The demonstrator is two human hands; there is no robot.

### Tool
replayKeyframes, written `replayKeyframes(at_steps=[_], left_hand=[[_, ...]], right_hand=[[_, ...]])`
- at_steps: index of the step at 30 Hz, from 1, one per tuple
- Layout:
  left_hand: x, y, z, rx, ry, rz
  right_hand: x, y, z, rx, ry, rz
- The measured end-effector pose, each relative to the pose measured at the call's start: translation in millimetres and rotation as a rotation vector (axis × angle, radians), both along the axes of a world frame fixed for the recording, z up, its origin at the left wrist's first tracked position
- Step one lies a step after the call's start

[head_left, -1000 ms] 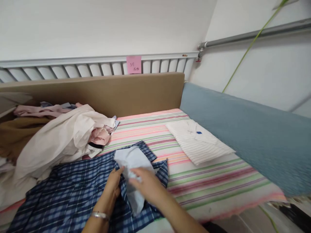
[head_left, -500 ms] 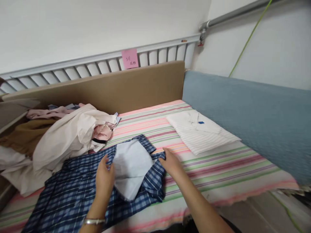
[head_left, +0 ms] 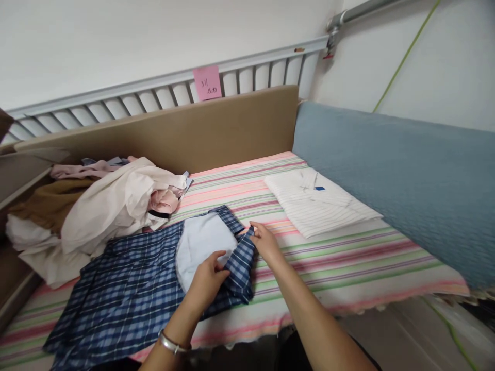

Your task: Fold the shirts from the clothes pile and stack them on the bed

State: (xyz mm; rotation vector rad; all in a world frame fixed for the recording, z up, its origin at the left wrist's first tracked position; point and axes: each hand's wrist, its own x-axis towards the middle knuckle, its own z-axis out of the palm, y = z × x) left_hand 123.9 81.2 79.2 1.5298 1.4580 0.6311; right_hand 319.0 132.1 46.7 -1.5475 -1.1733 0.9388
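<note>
A blue plaid shirt lies spread on the striped cloth, with a pale blue, smooth panel showing near its right end. My right hand pinches the plaid edge at that end, thumb and forefinger closed on the fabric. Over the panel's lower right part is my left hand, a bracelet on its wrist. Its thumb and forefinger are apart beside the raised plaid flap; whether they touch it I cannot tell.
A folded white striped shirt lies at the right. Crumpled white, pink and brown clothes are heaped at the left. A brown board and a blue padded panel border the striped cloth. Behind stands a white radiator with a pink note.
My left hand has moved right, from the panel's left edge to beside the plaid flap. My right hand still pinches the plaid edge, which sits slightly higher and further left in view.
</note>
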Motion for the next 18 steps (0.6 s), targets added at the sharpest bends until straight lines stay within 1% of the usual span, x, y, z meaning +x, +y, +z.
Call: replayKeyframes(at_steps=[3, 5, 7, 9, 12, 13, 15, 16, 18], left_hand=[[-6, -10, 6.3, 0.005, 0.002, 0.007], [-9, -18, 8.9, -0.008, 0.021, 0.038], [-12, -24, 9.0, -0.030, 0.037, 0.071], [-14, -30, 7.2, -0.057, 0.039, 0.081], [-16, -37, 4.0, -0.091, 0.024, 0.053], [-17, -40, 3.7, -0.098, 0.014, 0.034], [-19, -43, 5.0, -0.112, -0.001, -0.019], [-20, -43, 6.9, -0.122, 0.007, -0.049], [-23, -38, 13.3, -0.104, 0.066, -0.085]], right_hand=[[-14, -3, 5.9, 0.044, 0.210, 0.095], [-25, -7, 10.8, 0.014, 0.329, 0.169], [-35, -11, 15.2, -0.033, 0.398, 0.226], [-39, -14, 18.0, -0.065, 0.410, 0.252], [-39, -18, 18.1, -0.060, 0.317, 0.244], [-38, -20, 17.2, -0.030, 0.251, 0.226], [-37, -27, 14.6, 0.088, 0.063, 0.209], [-38, -31, 12.9, 0.159, -0.043, 0.230], [-41, -41, 9.3, 0.260, -0.241, 0.339]])
